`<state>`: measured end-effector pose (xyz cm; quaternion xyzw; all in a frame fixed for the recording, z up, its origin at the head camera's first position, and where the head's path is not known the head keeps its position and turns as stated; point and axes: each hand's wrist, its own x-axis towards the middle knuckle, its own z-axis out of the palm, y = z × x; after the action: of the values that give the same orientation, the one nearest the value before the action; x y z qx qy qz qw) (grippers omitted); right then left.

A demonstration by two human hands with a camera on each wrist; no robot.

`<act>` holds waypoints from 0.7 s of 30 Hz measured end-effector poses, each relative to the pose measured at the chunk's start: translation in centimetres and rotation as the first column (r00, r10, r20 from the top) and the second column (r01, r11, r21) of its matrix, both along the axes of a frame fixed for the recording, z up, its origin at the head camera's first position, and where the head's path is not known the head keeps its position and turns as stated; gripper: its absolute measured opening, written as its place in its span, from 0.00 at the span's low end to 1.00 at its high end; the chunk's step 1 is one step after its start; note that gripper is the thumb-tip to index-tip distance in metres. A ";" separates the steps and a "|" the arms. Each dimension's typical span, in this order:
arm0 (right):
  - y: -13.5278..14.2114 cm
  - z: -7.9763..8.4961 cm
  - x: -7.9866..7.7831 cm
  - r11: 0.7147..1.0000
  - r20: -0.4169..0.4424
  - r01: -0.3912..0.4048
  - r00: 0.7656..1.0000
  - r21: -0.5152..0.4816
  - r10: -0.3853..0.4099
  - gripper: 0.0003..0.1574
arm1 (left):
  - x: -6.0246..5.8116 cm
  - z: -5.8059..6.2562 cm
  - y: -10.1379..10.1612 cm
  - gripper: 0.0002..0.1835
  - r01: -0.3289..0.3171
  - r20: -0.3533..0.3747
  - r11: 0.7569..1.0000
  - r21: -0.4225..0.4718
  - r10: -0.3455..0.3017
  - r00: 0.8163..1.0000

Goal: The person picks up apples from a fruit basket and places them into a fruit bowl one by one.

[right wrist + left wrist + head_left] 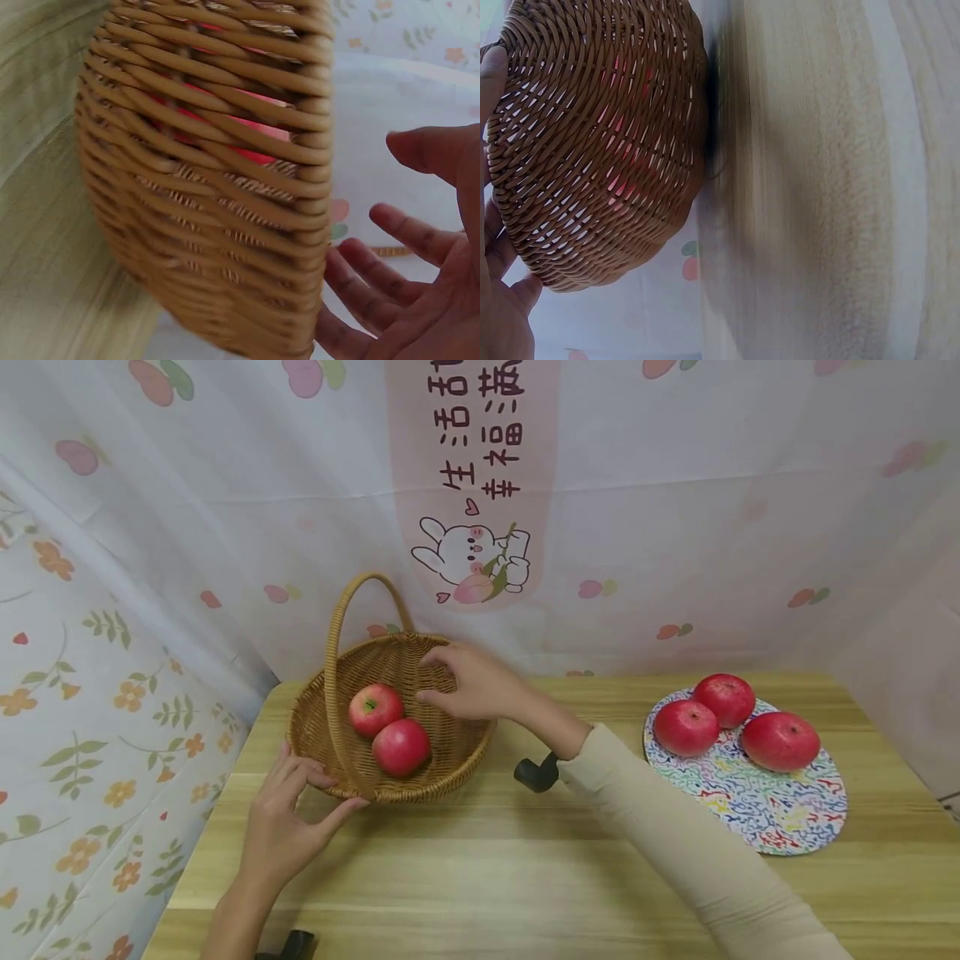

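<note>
A brown wicker basket [457,777] with a tall arched handle stands at the left of the table, holding two red apples [402,747]. My left hand [288,818] grips its near left rim, fingertips over the edge and thumb along the front; the left wrist view shows the thumb and fingers at the rim of the woven side [600,150]. Over the basket's right part hovers my right hand [480,683], thumb and fingers apart with nothing between them. In the right wrist view, its spread fingers [367,289] show beyond the basket rim.
On the right of the wooden table [465,885] lies a round patterned plate [787,818] bearing three red apples [782,742] at its far side. A printed curtain [637,527] hangs right behind the table, and a floral cloth [97,735] at the left.
</note>
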<state>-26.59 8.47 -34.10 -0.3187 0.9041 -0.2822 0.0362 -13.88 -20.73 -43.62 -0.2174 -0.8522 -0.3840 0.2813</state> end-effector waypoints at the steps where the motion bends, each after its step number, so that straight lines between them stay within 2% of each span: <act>1: -0.3 0.1 -0.2 1.000 0.002 -0.008 1.000 0.025 0.008 0.30 | 0.0 0.0 0.0 0.31 0.000 -0.002 1.000 -0.001 0.000 1.000; 5: -1.8 0.2 -0.4 0.991 0.073 -0.033 0.997 0.132 0.024 0.31 | 0.3 -0.2 -0.2 0.32 -0.002 0.013 1.000 -0.009 0.002 1.000; 10: -3.1 0.2 -0.1 0.975 0.159 -0.097 0.985 0.198 0.065 0.31 | 0.5 -0.7 -0.4 0.32 0.002 0.043 1.000 -0.002 -0.002 0.999; 15: -3.8 0.9 -0.2 0.945 0.150 -0.167 0.980 0.280 0.128 0.30 | 0.4 -0.8 -0.3 0.32 -0.002 0.046 1.000 0.002 0.002 0.999; 21: -4.6 2.0 -1.1 0.903 0.126 -0.196 0.979 0.382 0.159 0.29 | 0.1 -0.6 -0.1 0.32 0.005 0.025 1.000 0.001 -0.005 1.000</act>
<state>-27.73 3.90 -32.08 -0.3725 0.9069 -0.1052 0.1665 -13.79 -20.82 -44.19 -0.2145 -0.8548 -0.3878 0.2700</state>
